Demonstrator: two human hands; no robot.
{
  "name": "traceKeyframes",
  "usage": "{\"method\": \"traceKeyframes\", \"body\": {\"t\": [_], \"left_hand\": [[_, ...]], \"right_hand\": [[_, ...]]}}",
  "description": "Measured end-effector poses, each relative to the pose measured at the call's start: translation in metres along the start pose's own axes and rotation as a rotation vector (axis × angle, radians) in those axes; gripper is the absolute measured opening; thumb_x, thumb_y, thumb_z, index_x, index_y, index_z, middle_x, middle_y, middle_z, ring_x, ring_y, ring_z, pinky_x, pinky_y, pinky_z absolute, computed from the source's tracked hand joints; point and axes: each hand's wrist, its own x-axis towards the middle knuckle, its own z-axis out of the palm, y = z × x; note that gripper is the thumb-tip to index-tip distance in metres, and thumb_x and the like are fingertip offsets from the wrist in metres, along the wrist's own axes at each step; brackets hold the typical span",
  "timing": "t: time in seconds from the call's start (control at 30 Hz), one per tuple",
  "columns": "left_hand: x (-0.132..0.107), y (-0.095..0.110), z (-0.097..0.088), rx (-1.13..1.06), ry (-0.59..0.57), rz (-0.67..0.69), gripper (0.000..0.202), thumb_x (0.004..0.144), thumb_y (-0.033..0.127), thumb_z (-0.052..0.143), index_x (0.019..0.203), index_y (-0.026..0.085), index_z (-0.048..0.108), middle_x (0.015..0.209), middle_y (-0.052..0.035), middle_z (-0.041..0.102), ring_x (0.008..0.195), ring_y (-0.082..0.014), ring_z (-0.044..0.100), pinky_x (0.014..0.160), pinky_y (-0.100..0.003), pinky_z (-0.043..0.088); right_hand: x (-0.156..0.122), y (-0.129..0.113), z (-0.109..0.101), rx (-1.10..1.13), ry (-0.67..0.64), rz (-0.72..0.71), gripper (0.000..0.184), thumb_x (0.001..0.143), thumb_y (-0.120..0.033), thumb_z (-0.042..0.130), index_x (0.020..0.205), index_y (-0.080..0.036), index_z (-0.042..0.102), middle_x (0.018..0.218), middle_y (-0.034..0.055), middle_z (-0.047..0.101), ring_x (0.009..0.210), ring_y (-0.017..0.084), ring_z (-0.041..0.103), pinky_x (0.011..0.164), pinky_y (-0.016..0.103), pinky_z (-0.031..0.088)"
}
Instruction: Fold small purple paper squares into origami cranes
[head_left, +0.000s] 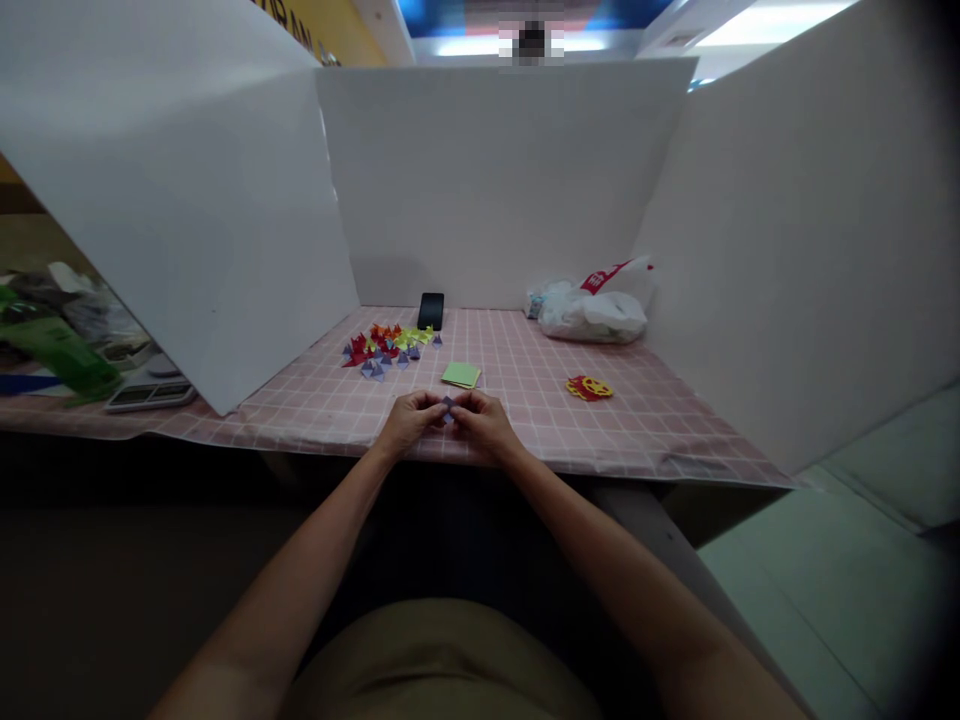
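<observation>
Table [525, 440] under a pink checked cloth. On it: a heap of small folded paper pieces [386, 348], a black phone [431, 310] just behind them, green paper squares [460, 375], a red-and-yellow paper shape [589, 388], a white plastic bag [592, 312], and a calculator [150, 395] at far left.

Up-left of the left hand [409, 420], a yellow sign [330, 25] shows letters, perhaps "RAN"; red print on the plastic bag [592, 312] is illegible.
</observation>
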Motion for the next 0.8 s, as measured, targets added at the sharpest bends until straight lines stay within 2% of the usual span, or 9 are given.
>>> {"method": "traceKeyframes", "body": {"t": [0.4, 0.63, 0.8], "left_hand": [[-0.0025, 0.004, 0.0033, 0.084, 0.002, 0.039, 0.021, 0.072, 0.034, 0.074, 0.077, 0.015, 0.068, 0.07, -0.0017, 0.068, 0.063, -0.0145, 0.062, 0.064, -0.027, 0.048], [-0.0021, 0.0017, 0.0081, 0.117, 0.04, 0.079, 0.018, 0.074, 0.034, 0.07, 0.077, 0.017, 0.066, 0.069, 0.0001, 0.066, 0.063, -0.0154, 0.062, 0.062, -0.027, 0.048], [-0.0011, -0.0013, 0.0084, 0.088, 0.046, 0.069, 0.02, 0.073, 0.035, 0.072, 0.077, 0.017, 0.065, 0.07, -0.0008, 0.067, 0.064, -0.016, 0.064, 0.064, -0.029, 0.051]], "right_hand": [[-0.0005, -0.0005, 0.0017, -0.101, 0.054, -0.034, 0.016, 0.072, -0.034, 0.066, 0.069, -0.02, 0.059, 0.061, -0.0018, 0.06, 0.051, 0.013, 0.055, 0.05, 0.025, 0.044], [-0.0024, 0.0025, 0.0059, -0.197, 0.153, -0.084, 0.01, 0.074, -0.026, 0.063, 0.067, -0.02, 0.059, 0.058, -0.0018, 0.059, 0.053, 0.014, 0.054, 0.055, 0.027, 0.041], [-0.0031, 0.0034, 0.0074, -0.212, 0.178, -0.088, 0.008, 0.075, -0.024, 0.064, 0.068, -0.02, 0.061, 0.058, -0.0015, 0.059, 0.054, 0.015, 0.054, 0.055, 0.028, 0.041]]}}
